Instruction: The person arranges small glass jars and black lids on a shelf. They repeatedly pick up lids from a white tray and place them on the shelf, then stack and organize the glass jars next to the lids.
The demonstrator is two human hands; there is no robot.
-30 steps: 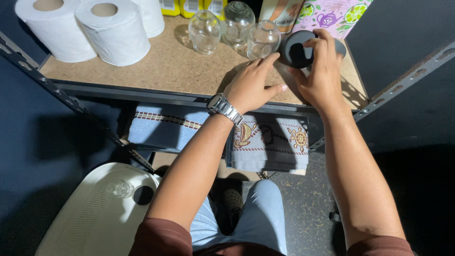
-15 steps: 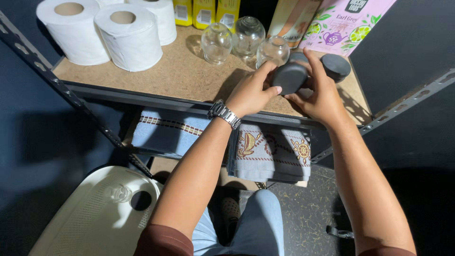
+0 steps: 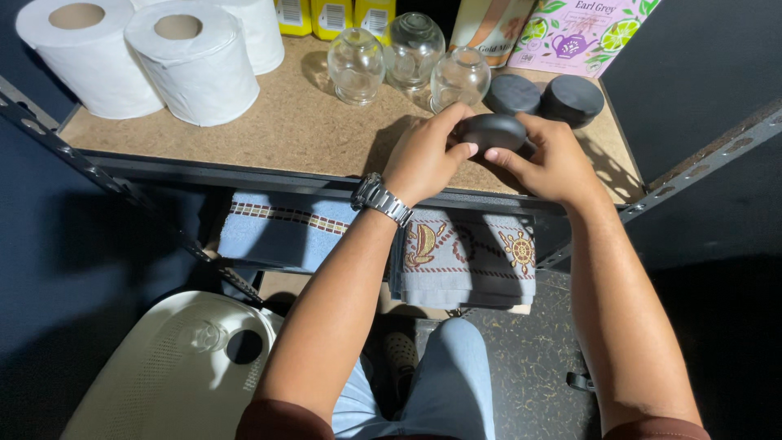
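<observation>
Both hands hold a smooth black stone point(image 3: 491, 130) just above the front edge of the particleboard shelf point(image 3: 269, 130): the left hand point(image 3: 423, 155) has its fingers clenched around the stone's left end, and the right hand point(image 3: 554, 159) grips its right end. Two more black stones point(image 3: 542, 96) lie just behind it, beside three clear glass jars point(image 3: 407, 61), with toilet paper rolls point(image 3: 147, 57) at the far left.
</observation>
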